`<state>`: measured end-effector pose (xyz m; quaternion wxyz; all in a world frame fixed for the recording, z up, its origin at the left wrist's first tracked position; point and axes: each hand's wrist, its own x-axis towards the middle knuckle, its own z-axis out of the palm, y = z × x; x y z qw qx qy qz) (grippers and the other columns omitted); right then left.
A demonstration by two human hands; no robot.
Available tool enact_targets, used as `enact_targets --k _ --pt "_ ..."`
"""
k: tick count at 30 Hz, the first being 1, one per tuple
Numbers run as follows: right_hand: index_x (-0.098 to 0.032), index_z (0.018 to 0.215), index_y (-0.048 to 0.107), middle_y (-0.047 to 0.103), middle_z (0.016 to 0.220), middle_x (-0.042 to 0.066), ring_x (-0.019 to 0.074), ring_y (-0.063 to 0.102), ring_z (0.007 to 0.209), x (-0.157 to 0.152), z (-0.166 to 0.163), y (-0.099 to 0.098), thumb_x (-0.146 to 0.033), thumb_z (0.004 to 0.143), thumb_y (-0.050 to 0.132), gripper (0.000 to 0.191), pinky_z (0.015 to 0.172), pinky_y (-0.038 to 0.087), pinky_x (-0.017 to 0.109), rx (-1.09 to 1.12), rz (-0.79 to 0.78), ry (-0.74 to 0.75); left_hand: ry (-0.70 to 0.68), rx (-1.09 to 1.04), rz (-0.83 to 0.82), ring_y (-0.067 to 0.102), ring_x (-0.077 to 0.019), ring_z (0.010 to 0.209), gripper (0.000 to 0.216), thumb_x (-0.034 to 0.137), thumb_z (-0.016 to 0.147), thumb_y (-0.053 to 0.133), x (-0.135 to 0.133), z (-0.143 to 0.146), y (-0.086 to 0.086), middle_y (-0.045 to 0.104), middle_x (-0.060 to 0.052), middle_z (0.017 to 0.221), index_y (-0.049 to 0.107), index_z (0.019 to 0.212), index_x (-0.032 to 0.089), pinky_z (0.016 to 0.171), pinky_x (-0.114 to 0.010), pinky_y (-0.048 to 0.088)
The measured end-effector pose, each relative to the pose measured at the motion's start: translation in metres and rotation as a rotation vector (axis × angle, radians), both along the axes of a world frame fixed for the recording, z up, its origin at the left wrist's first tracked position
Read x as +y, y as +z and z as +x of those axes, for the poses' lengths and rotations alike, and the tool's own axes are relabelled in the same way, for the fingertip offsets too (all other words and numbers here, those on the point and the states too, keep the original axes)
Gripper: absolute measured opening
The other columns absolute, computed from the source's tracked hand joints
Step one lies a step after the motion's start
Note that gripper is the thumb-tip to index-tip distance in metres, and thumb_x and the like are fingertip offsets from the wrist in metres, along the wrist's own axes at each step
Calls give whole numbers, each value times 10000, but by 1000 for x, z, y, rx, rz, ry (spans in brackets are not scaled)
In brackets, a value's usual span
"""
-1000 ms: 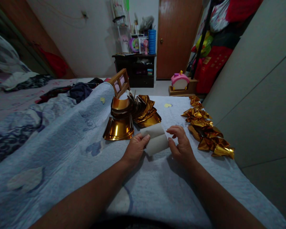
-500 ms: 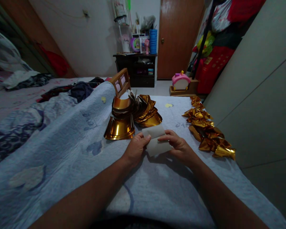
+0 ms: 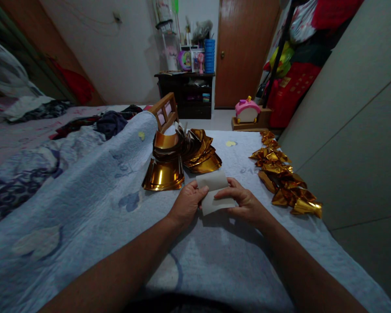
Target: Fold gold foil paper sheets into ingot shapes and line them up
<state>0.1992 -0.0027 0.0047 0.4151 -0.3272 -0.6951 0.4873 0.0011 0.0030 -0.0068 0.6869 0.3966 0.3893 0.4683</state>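
Observation:
Between my hands, above the bed cover, is a pale sheet of paper (image 3: 213,181) with a crease or overlap across its middle. My left hand (image 3: 188,201) pinches its left edge, thumb on top. My right hand (image 3: 244,201) grips the right side, its index finger lying across the front. Just beyond the paper stands a stack of shiny gold foil sheets (image 3: 165,174), curved and fanned out. To the right lies a row of folded gold foil pieces (image 3: 285,182), crumpled and pointed. The undersides of the fingers are hidden behind the paper.
A light blue quilted cover (image 3: 117,234) spreads over the bed and rises at the left. Behind the foil stack is a wooden rail (image 3: 165,111). A pink toy (image 3: 247,111) sits beyond the far edge. A pale cabinet (image 3: 355,143) borders the right side.
The paper has shifted slightly to the right and its tilt has changed a little. My right index finger lies a bit lower across it. The foil pieces have not moved.

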Motion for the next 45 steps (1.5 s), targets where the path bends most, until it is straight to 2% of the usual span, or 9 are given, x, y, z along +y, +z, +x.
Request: enact_targets --k 3,11,15,21,25,28,33,39,45 --pt "-288 958 799 584 1201 62 252 586 1166 0 0 1 -288 751 838 211 1019 498 447 -45 19 -16 1 17 15 587 -113 538 479 395 812 776 1 -1 -1 721 -48 797 657 1190 125 475 -208 408" --pt "-267 923 806 610 1137 65 247 603 1107 2 1 -2 -284 772 811 152 976 509 427 -21 12 -37 -39 -9 10 643 -139 605 493 329 771 814 1 -2 -1 745 -68 859 645 1188 127 613 -262 513" --pt "-264 970 800 613 1199 76 239 613 1108 3 2 -1 -243 765 793 206 924 530 391 -9 -7 -38 6 -18 13 683 -172 660 499 322 755 822 1 -3 2 762 -97 913 655 1175 111 619 -271 522" --pt "-257 879 797 638 1198 76 228 639 1094 4 3 -2 -247 791 756 98 859 541 351 3 4 -115 38 -62 8 718 -214 754 475 294 730 837 3 -2 8 774 -113 958 675 1133 104 679 -299 533" --pt "-235 823 771 657 1112 69 207 656 1001 3 -1 -1 -287 808 745 60 802 543 331 44 1 -154 12 -8 40 674 -163 648 424 306 741 828 1 -2 9 768 -90 880 698 1095 110 586 -249 461" --pt "-213 784 724 658 1009 56 189 642 918 2 -4 -1 -307 806 748 100 777 534 322 96 -2 -198 3 91 75 653 -144 609 390 327 747 818 -1 -3 11 756 -75 830 715 1064 124 519 -225 384" --pt "-222 843 579 596 798 -20 124 560 683 1 -11 -6 -304 765 774 225 603 471 246 225 -142 -271 1 120 103 680 -160 652 360 324 782 791 -3 0 10 750 -59 817 708 1085 148 540 -236 393" --pt "-276 1135 512 643 877 -17 134 606 699 3 -16 -8 -291 714 784 501 568 464 236 328 -211 -303 -21 104 89 687 -164 634 448 364 776 802 -3 3 9 772 -79 880 697 1161 161 539 -239 387" --pt "-208 891 625 631 759 -9 126 537 632 -1 -11 -2 -379 805 714 211 561 419 251 180 -227 -257 -3 110 103 704 -181 672 410 344 802 775 -6 4 12 776 -89 898 707 1164 165 534 -243 395"
